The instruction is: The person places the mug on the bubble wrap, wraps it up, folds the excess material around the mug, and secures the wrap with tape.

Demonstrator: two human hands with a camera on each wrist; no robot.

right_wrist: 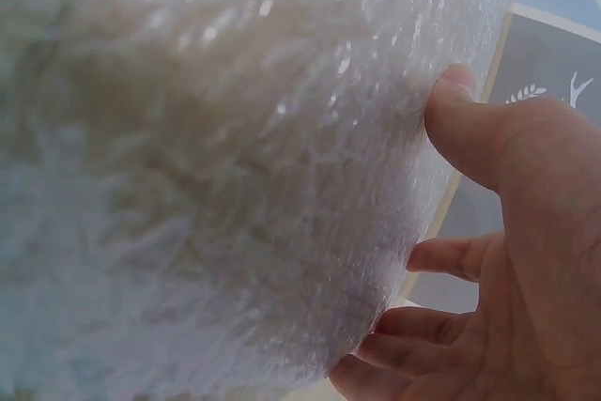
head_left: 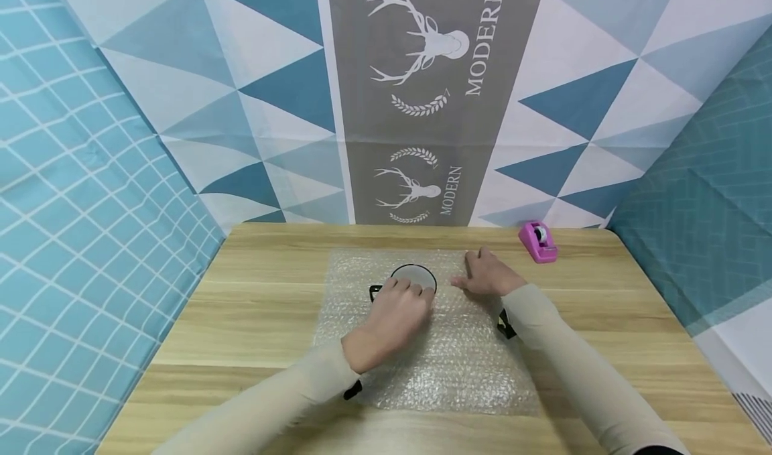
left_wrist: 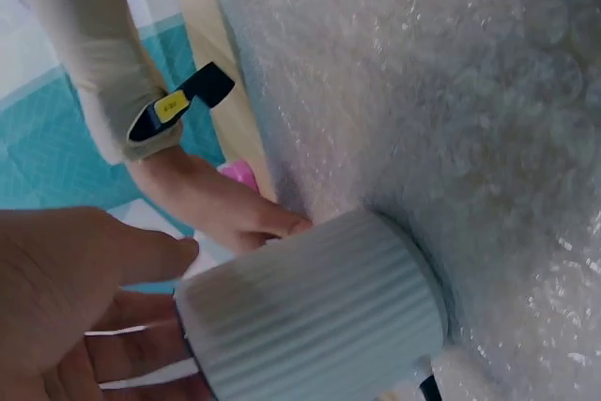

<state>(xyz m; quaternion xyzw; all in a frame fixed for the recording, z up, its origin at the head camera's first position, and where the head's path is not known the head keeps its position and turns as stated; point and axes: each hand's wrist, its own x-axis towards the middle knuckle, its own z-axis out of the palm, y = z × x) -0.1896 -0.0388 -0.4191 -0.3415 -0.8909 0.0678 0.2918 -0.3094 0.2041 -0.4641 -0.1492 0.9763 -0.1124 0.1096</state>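
A light, ribbed mug [left_wrist: 319,312] with a dark rim and a black handle [head_left: 374,293] stands upright on a sheet of bubble wrap [head_left: 446,374]. My left hand [head_left: 399,313] holds the mug at its rim from above and covers the near part of its mouth. In the left wrist view the fingers [left_wrist: 141,345] reach across the rim, partly hidden. To the right of the mug, my right hand [head_left: 485,274] touches the wrap near its far right corner. Its thumb [right_wrist: 460,124] is spread from the fingers, whose tips lie at the sheet's edge.
A pink tape dispenser [head_left: 539,242] stands at the back right of the wooden table [head_left: 241,307]. A patterned cloth wall [head_left: 410,126] rises behind the table's far edge, with blue cloths on both sides.
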